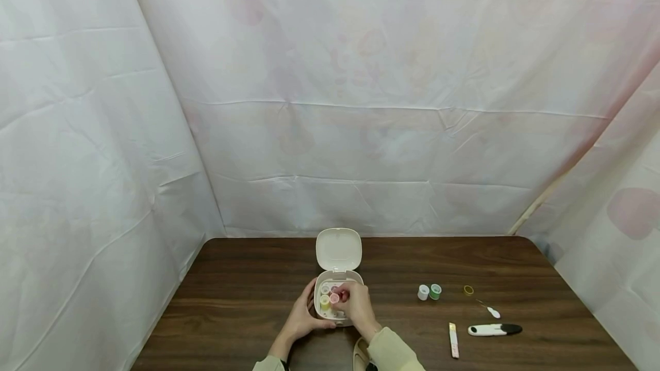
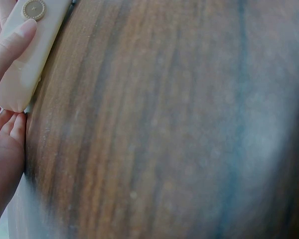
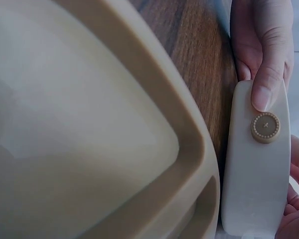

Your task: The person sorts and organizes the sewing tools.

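A cream sewing box [image 1: 353,275] stands on the table with its lid [image 1: 338,249] raised behind it. My left hand [image 1: 301,316] grips the box's left and front sides, the thumb beside a round button [image 3: 265,126] on its front wall. My right hand [image 1: 358,306] reaches inside from the right and pinches a pink thread spool [image 1: 334,299]. Left of that spool, a yellow spool [image 1: 324,303] and a pale spool [image 1: 325,289] sit in the box. Another dark pink spool is partly hidden by my right fingers.
To the right on the brown table [image 1: 247,291] are a white spool [image 1: 423,292], a green spool [image 1: 435,292], a yellow ring [image 1: 468,290], a needle threader [image 1: 493,312], a white-and-black cutter [image 1: 492,330] and a narrow pale strip [image 1: 454,341]. A beige tray-like piece [image 1: 360,355] lies by the right forearm.
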Demonstrator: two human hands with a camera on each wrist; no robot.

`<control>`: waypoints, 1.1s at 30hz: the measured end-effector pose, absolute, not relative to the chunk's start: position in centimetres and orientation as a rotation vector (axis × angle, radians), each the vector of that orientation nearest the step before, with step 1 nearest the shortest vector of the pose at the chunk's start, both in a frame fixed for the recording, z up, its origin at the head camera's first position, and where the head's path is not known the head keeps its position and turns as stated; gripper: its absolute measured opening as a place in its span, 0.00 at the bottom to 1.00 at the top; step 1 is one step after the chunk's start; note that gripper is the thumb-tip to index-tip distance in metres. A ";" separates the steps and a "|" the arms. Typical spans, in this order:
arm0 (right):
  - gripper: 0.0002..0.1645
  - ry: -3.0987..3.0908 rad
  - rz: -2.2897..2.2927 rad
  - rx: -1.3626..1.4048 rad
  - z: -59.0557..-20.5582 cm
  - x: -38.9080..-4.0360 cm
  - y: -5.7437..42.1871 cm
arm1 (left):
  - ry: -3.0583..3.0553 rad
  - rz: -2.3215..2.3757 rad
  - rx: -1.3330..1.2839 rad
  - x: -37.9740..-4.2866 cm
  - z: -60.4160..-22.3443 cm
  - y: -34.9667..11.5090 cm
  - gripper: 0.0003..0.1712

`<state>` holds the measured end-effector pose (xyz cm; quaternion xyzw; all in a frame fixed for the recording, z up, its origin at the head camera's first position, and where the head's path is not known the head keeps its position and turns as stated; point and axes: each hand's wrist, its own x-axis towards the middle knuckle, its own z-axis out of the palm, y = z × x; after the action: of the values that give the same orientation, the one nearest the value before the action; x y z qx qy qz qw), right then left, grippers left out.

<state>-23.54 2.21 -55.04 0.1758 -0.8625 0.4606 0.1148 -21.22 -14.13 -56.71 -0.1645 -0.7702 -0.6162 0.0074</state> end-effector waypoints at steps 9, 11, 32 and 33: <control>0.14 -2.540 1.337 0.510 -54.9 -23.5 2.2 | -2.397 -1.923 -0.524 -21.2 -57.0 -14.2 0.61; 0.14 -2.530 1.334 0.516 -54.9 -23.5 2.2 | -2.397 -1.918 -0.524 -21.2 -56.9 -14.2 0.61; 0.12 -2.524 1.327 0.477 -55.3 -23.5 2.2 | -2.406 -1.898 -0.503 -21.2 -56.9 -14.1 0.61; 0.12 -2.526 1.324 0.478 -55.2 -23.5 2.2 | -2.406 -1.897 -0.504 -21.2 -56.9 -14.1 0.61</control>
<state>-23.50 2.24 -55.24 0.1641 -0.8666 0.4544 0.1245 -21.18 -14.08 -56.87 -0.1624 -0.7747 -0.6108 0.0181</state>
